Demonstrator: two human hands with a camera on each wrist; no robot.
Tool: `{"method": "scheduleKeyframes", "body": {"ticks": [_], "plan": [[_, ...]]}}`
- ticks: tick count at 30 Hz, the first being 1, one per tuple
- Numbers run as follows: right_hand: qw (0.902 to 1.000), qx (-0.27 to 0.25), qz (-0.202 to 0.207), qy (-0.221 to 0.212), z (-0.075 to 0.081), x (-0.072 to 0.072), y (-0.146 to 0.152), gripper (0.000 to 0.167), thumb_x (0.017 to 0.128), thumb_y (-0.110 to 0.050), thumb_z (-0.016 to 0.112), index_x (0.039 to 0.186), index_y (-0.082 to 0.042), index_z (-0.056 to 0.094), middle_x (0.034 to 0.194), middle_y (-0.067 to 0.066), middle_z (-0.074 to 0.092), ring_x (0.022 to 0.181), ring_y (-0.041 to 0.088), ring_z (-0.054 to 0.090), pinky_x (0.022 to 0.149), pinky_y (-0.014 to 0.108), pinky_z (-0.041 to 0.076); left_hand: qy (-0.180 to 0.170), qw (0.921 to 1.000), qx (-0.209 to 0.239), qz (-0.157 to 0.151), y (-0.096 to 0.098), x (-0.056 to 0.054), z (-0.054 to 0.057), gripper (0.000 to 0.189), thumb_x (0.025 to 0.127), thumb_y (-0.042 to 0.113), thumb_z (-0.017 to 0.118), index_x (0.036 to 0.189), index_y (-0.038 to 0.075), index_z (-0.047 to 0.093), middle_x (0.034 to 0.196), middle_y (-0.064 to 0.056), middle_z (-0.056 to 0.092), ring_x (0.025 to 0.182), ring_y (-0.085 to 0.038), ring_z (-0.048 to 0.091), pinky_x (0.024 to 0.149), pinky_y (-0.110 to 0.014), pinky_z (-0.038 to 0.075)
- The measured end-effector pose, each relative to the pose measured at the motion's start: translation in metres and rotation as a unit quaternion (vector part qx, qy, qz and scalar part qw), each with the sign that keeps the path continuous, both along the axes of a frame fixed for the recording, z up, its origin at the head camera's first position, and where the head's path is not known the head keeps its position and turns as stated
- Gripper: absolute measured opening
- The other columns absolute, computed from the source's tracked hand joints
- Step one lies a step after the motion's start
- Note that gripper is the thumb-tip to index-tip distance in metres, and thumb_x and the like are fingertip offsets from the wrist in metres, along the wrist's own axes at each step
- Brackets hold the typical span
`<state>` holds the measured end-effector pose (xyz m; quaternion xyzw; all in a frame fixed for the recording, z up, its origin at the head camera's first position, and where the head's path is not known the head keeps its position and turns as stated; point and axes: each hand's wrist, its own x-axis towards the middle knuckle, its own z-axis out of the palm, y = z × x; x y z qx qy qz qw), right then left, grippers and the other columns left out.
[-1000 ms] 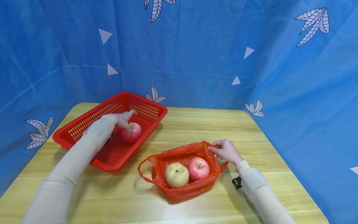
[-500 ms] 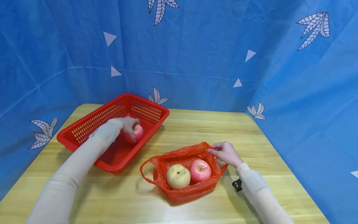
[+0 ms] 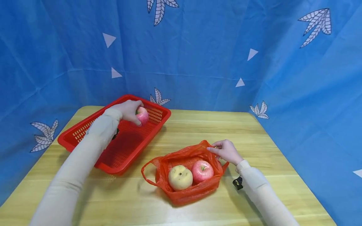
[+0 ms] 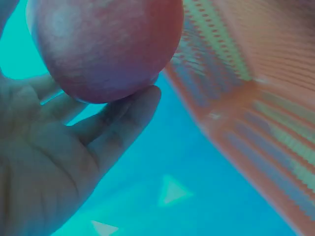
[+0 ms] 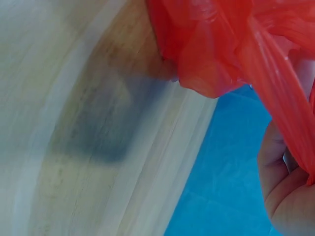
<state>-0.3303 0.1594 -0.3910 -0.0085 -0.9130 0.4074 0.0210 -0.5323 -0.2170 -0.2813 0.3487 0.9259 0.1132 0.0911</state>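
In the head view my left hand [image 3: 128, 110] grips a pink-red apple [image 3: 142, 116] between thumb and fingers, raised over the red plastic basket [image 3: 113, 169]. The left wrist view shows that apple [image 4: 106, 49] large and close, with fingers curved under it. My right hand [image 3: 227, 151] pinches the rim of a red plastic bag [image 3: 183, 197] at its right end. Inside the bag's open mouth sit a pale yellow round fruit [image 3: 180, 178] and a second apple [image 3: 202, 171], side by side. Up close in the right wrist view, a strap of the bag [image 5: 275, 78] crosses my fingers.
Everything stands on a light wooden table [image 3: 209, 125]. Blue cloth [image 3: 181, 47] with leaf and triangle prints hangs behind it and along both sides. The bag's left handle loop [image 3: 145, 175] sticks out toward the basket.
My left hand has closed round the apple in the basket and lifted it off the basket's floor. The right hand stays at the bag's rim, shifting only slightly.
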Motion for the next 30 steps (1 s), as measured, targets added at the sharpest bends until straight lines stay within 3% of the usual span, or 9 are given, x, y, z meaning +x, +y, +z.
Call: {"method": "scheduleKeyframes", "body": {"ticks": [3,7,12,15,20,25,30], "plan": [[0.9998,-0.018,-0.002,0.001,0.001,0.001,0.003,0.026,0.097,-0.014,0.072,0.106,0.010,0.074,0.073,0.008,0.075,0.053,0.013,0.062,0.054,0.025,0.053,0.021,0.9993,0.006,-0.029,0.016,0.019,0.013,0.080,0.069,0.025,0.088,0.133,-0.004,0.048,0.122,-0.020,0.065,0.110,-0.033,0.061,0.093,-0.049,0.057],[0.9993,-0.037,-0.004,0.000,0.003,0.000,0.006,0.025,0.097,-0.015,0.072,0.103,0.009,0.074,0.068,0.002,0.071,0.054,0.011,0.058,0.051,0.022,0.048,0.020,0.9966,0.003,-0.080,0.039,0.048,0.023,0.072,0.071,0.025,0.089,0.128,0.000,0.051,0.118,-0.015,0.066,0.106,-0.029,0.063,0.090,-0.044,0.059],[0.9993,-0.035,-0.003,0.010,0.006,-0.001,0.007,0.025,0.096,-0.016,0.072,0.103,0.008,0.075,0.068,0.001,0.071,0.054,0.012,0.058,0.051,0.025,0.049,0.000,0.9846,0.013,-0.175,0.067,0.077,0.025,0.070,0.073,0.022,0.089,0.129,0.002,0.053,0.119,-0.011,0.066,0.109,-0.027,0.061,0.090,-0.041,0.059],[0.9994,-0.031,-0.005,0.016,0.008,-0.001,0.007,0.024,0.096,-0.015,0.072,0.102,0.008,0.075,0.069,0.003,0.072,0.055,0.013,0.059,0.052,0.027,0.051,-0.013,0.9731,0.018,-0.229,0.084,0.087,0.014,0.069,0.073,0.024,0.087,0.130,0.003,0.053,0.122,-0.011,0.065,0.114,-0.028,0.059,0.093,-0.039,0.057],[0.9993,-0.029,-0.012,0.022,0.009,0.000,0.007,0.022,0.095,-0.014,0.073,0.099,0.008,0.075,0.068,0.004,0.073,0.054,0.018,0.062,0.051,0.026,0.050,-0.032,0.9548,0.017,-0.295,0.113,0.096,-0.018,0.070,0.072,0.025,0.086,0.130,0.005,0.053,0.125,-0.011,0.063,0.116,-0.027,0.059,0.096,-0.036,0.054],[0.9989,-0.041,-0.006,0.021,0.007,0.002,0.006,0.023,0.096,-0.013,0.072,0.101,0.010,0.074,0.069,0.007,0.073,0.052,0.014,0.061,0.050,0.022,0.049,-0.061,0.9491,-0.014,-0.309,0.135,0.102,-0.045,0.074,0.075,0.024,0.087,0.135,0.005,0.050,0.137,-0.013,0.056,0.123,-0.027,0.057,0.101,-0.037,0.053],[0.9989,-0.041,0.000,0.023,0.005,0.004,0.005,0.023,0.096,-0.013,0.072,0.101,0.010,0.074,0.073,0.011,0.075,0.053,0.010,0.062,0.051,0.022,0.050,-0.066,0.9529,-0.030,-0.294,0.145,0.103,-0.061,0.076,0.076,0.026,0.089,0.138,0.007,0.049,0.142,-0.011,0.052,0.127,-0.026,0.054,0.105,-0.040,0.051]]}}
